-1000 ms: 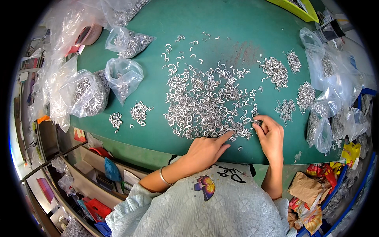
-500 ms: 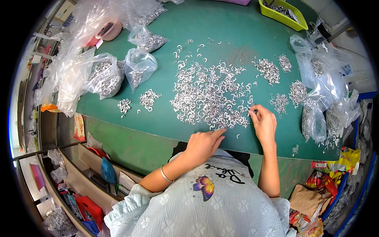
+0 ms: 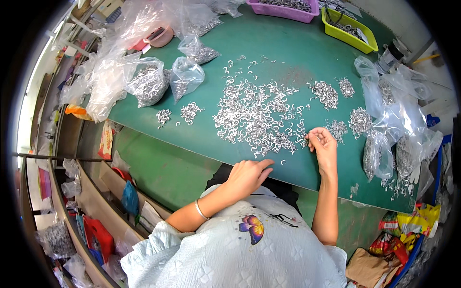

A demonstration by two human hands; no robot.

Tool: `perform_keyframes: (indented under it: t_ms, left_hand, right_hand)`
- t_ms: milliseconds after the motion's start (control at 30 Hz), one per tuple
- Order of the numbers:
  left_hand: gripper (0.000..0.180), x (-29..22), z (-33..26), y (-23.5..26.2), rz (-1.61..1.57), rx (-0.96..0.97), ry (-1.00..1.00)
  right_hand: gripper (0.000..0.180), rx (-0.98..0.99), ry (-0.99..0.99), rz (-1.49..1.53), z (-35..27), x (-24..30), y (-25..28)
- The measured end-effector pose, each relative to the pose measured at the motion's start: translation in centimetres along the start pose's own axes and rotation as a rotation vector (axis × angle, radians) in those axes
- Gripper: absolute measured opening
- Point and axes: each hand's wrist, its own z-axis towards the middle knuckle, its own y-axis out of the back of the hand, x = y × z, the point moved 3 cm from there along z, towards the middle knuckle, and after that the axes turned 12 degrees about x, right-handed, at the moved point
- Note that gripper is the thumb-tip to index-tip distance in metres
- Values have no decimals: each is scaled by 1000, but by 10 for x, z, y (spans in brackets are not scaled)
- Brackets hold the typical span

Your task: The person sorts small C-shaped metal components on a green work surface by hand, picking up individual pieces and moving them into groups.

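A wide heap of small curved silvery metal pieces point(image 3: 254, 117) is spread over the green table. At its lower right edge my right hand point(image 3: 324, 149) has thumb and fingertips pinched together; whatever lies between them is too small to make out. My left hand point(image 3: 247, 177) hovers at the near table edge below the heap, index finger and thumb stretched apart, nothing visible in it. One loose curved piece point(image 3: 283, 162) lies just right of its fingertips. Close to my right hand is a small pile of thin metal pieces point(image 3: 337, 130).
Smaller metal piles point(image 3: 360, 122) lie to the right, others point(image 3: 190, 112) to the left. Clear plastic bags of metal pieces point(image 3: 150, 86) stand at the left, more bags point(image 3: 403, 149) at the right. Far back are a purple tray point(image 3: 283, 12) and a yellow-green tray point(image 3: 353, 38).
The view has shifted, bringing the purple tray further in. My right hand's fingers have moved slightly, still beside the heap's edge. My left fingertips have drawn back from the heap's lower edge.
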Motion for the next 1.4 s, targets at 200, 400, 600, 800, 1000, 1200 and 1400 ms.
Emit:
perform_keyframes:
  t_ms: [200, 400, 600, 800, 1000, 1200, 1400]
  left_hand:
    - [19, -16, 7, -15, 53, 19, 40]
    - [21, -27, 9, -20, 57, 34, 63]
    - [22, -24, 12, -26, 56, 28, 63]
    - [23, -17, 17, -20, 69, -25, 129]
    - [23, -8, 20, -17, 36, -58, 107]
    - [21, -2, 31, -15, -43, -43, 80]
    - [22, 1, 38, -8, -172, -19, 76]
  right_hand:
    - [16, 156, 27, -22, 0, -2, -2]
    - [12, 185, 98, -34, 7, -8, -2]
    - [11, 200, 121, 3, 4, -9, -2]
    - [12, 163, 24, 62, 4, -9, 3]
    - [12, 187, 104, 101, 2, -7, 3]
    - [11, 160, 57, 130, 2, -5, 4]
    - [16, 132, 23, 262, 2, -6, 8]
